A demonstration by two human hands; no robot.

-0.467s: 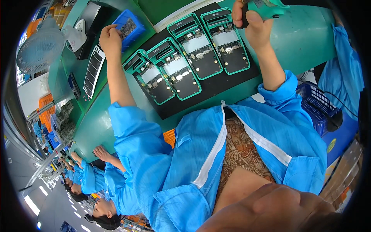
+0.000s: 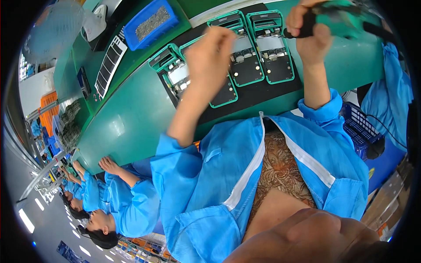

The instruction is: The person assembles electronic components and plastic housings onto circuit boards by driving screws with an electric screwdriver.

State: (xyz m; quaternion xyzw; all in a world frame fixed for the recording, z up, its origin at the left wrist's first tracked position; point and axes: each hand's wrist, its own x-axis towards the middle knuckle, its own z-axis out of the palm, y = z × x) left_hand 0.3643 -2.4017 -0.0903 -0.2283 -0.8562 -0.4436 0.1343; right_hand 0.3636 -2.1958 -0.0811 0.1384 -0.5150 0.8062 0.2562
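Observation:
My left hand (image 2: 209, 63) is over the row of teal-framed device housings (image 2: 248, 65), with its fingers pinched together. Whatever lies between the fingertips is too small and blurred to make out. Several of these open housings, with black boards, white labels and metal parts inside, lie side by side on a black mat (image 2: 258, 103). The hand covers part of the second one from the left. At the upper right my right hand (image 2: 310, 35) grips a green-and-black power tool (image 2: 342, 22), which is smeared by motion. Its working tip cannot be made out.
A blue bin (image 2: 151, 26) of small silvery metal pieces stands beyond the mat at the left. Near it lie a white-framed strip of dark panels (image 2: 109, 65) and a fan (image 2: 57, 26). Co-workers sit along the bench at left; another person's sleeve (image 2: 390, 87) shows at right.
My left hand has come away from the blue bin and moved right, over the housings. The power tool in my right hand has shifted right and turned. The view has shifted slightly.

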